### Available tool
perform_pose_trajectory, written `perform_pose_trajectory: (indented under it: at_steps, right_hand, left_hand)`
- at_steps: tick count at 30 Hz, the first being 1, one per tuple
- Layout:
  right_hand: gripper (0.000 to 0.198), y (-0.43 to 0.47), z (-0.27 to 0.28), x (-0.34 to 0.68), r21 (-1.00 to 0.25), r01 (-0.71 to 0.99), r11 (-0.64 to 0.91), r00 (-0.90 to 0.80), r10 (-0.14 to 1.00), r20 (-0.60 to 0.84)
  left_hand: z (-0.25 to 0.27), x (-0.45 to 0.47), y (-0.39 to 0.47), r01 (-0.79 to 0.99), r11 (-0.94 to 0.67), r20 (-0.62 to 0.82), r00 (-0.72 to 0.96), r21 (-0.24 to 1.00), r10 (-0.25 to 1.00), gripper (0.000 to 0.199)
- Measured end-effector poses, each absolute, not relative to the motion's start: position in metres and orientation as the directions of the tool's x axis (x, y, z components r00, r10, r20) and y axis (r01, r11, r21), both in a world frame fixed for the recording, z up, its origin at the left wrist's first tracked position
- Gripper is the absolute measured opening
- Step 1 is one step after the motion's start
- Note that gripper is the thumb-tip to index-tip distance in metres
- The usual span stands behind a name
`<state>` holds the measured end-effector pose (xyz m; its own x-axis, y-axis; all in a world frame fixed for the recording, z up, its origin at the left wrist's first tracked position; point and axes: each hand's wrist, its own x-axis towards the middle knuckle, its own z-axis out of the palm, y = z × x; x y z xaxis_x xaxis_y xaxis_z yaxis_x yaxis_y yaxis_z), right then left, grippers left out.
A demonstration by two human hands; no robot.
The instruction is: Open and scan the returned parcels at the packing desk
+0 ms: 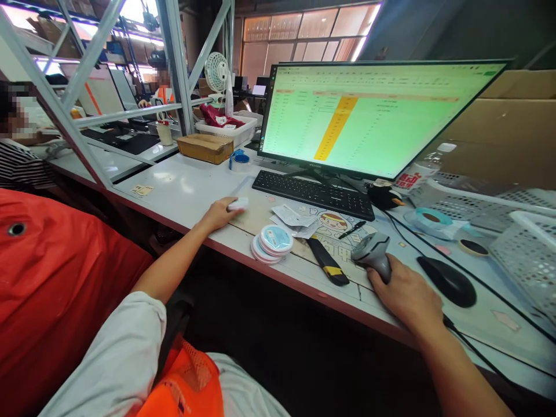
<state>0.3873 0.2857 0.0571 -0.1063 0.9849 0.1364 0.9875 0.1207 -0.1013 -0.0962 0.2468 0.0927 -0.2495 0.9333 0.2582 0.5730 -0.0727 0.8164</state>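
One small white item (240, 203), pinched in the fingers of your left hand (219, 215), lay well left of the handheld barcode scanner (373, 251) clasped in your right hand (410, 292).

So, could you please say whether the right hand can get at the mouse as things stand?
Probably not yet: the mouse lies close by, but the right hand grips the handheld scanner.

Paned window (304, 30) beyond grey metal framework (174, 63)

a grey handheld scanner (372, 250) slants, well apart from a small, blurred white object (240, 203) leftward.
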Motion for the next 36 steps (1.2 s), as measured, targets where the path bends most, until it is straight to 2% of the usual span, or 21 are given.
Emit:
perform_pose_trajectory:
  at_steps: [3,6,11,14,17,20,22,25,28,31,33,34,36]
  right_hand:
    - [0.076,0.286,0.057,0.387,-0.098,0.989,0.115,-0.102,0.987,0.122]
    - [0.075,0.286,0.058,0.387,-0.104,0.987,0.119,-0.106,0.987,0.124]
    - [0.076,0.284,0.058,0.386,-0.102,0.986,0.134,-0.118,0.982,0.150]
    - [0.074,0.283,0.058,0.385,-0.081,0.989,0.123,-0.111,0.984,0.140]
    - [0.073,0.282,0.060,0.384,-0.065,0.992,0.112,-0.103,0.986,0.128]
    - [0.073,0.281,0.061,0.383,-0.056,0.993,0.108,-0.100,0.986,0.136]
    - [0.072,0.280,0.061,0.382,-0.058,0.991,0.120,-0.109,0.982,0.155]
    - [0.070,0.279,0.061,0.382,-0.058,0.991,0.124,-0.113,0.980,0.162]
    - [0.068,0.277,0.061,0.382,-0.045,0.993,0.105,-0.097,0.983,0.153]
    - [0.066,0.275,0.061,0.383,-0.033,0.995,0.089,-0.083,0.985,0.150]
    - [0.064,0.275,0.061,0.383,-0.033,0.995,0.099,-0.093,0.984,0.154]
    - [0.063,0.275,0.061,0.384,-0.035,0.994,0.107,-0.100,0.982,0.161]
    - [0.061,0.276,0.060,0.384,-0.038,0.992,0.119,-0.111,0.978,0.178]
  left_hand:
    - [0.103,-0.072,0.238,0.230,-0.084,0.165,-0.362,0.970,0.917,0.092]
    - [0.118,-0.041,0.221,-0.139,-0.110,0.053,-0.365,0.984,0.930,0.086]
    - [0.136,-0.003,0.197,-0.175,-0.107,0.064,-0.232,0.979,0.971,0.058]
    - [0.139,0.006,0.194,-0.097,-0.109,0.088,-0.194,0.989,0.977,0.048]
    - [0.136,0.011,0.203,0.185,-0.114,0.162,-0.269,0.976,0.950,0.036]
    - [0.129,0.014,0.218,0.552,-0.070,0.252,-0.262,0.831,0.931,0.036]
    - [0.123,0.016,0.226,0.674,-0.005,0.200,-0.212,0.739,0.956,0.038]
    - [0.115,0.017,0.231,0.711,0.042,0.152,-0.208,0.702,0.966,0.038]
    - [0.108,0.020,0.221,0.678,-0.082,0.291,-0.201,0.730,0.935,0.050]
    - [0.094,0.030,0.200,0.699,-0.300,0.481,-0.072,0.649,0.874,0.083]
    - [0.081,0.037,0.189,0.767,-0.322,0.501,0.001,0.554,0.865,0.114]
    - [0.075,0.041,0.186,0.787,-0.313,0.490,0.015,0.531,0.872,0.116]
    - [0.065,0.046,0.183,0.800,-0.281,0.457,0.010,0.530,0.889,0.099]
